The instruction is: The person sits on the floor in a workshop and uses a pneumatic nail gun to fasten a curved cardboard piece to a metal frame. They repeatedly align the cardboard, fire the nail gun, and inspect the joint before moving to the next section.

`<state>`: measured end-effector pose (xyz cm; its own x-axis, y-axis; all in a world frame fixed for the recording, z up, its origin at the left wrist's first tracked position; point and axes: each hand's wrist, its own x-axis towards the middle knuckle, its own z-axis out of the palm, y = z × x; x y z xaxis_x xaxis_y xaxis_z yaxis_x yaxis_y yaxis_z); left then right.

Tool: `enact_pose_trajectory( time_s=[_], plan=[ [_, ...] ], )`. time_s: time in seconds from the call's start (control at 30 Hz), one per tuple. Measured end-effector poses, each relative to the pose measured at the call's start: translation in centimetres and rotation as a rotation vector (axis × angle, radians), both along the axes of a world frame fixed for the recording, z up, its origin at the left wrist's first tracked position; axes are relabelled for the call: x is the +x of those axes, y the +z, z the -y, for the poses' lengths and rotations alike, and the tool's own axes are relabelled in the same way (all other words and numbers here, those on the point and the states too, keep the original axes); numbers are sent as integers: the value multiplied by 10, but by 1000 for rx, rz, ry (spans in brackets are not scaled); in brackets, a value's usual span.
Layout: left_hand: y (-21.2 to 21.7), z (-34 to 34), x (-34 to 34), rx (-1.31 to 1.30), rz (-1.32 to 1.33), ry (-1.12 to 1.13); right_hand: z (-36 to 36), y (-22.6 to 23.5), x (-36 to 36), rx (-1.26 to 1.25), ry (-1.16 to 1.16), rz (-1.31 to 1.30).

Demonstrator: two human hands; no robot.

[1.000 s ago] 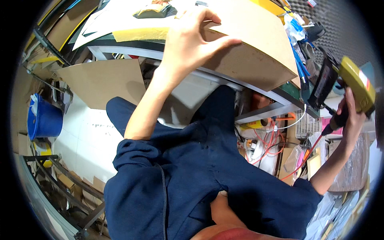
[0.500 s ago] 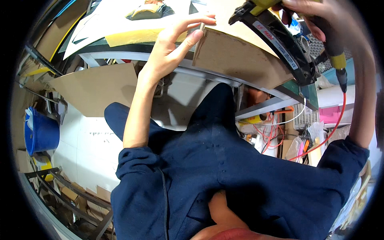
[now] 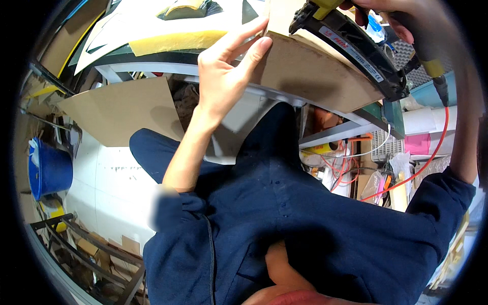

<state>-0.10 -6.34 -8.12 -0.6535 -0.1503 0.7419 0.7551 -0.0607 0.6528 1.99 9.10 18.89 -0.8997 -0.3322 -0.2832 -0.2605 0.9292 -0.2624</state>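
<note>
My right hand (image 3: pixel 399 18) is wrapped round the handle of a black and yellow air nail gun (image 3: pixel 356 56), with a red air hose (image 3: pixel 443 132) running from the handle's end. The gun's nose points left, over the upper edge of a brown fibreboard panel (image 3: pixel 310 71). That panel stands against the front edge of the bench, its face toward me. My left hand (image 3: pixel 229 71) pinches the panel's upper left corner, fingertips on top and thumb in front. A pale board (image 3: pixel 279 18) lies behind the corner, and the gun partly covers it.
White sheets and a yellow strip (image 3: pixel 175 43) lie on the bench at left. Another brown board (image 3: pixel 122 112) leans below it, near my knee. A blue bucket (image 3: pixel 51 168) and a black metal rack (image 3: pixel 91 239) stand at left. Hoses and clutter (image 3: pixel 345 168) fill the floor at right.
My left hand has moved slightly right and down, closing more fully on the panel's corner. The nail gun has shifted a little to the right, its nose now close to the panel's edge.
</note>
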Motion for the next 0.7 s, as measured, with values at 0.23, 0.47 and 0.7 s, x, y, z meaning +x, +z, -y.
enact_pose_trajectory(
  time_s=[0.23,0.47,0.7],
  plan=[
    [0,-9,7,68,-35,133,9,7,-5,30,-114,56],
    [1,-7,10,59,26,120,4,6,-9,17,-66,56],
    [11,7,0,-210,-87,97,14,11,-4,-27,-159,111]
  ],
)
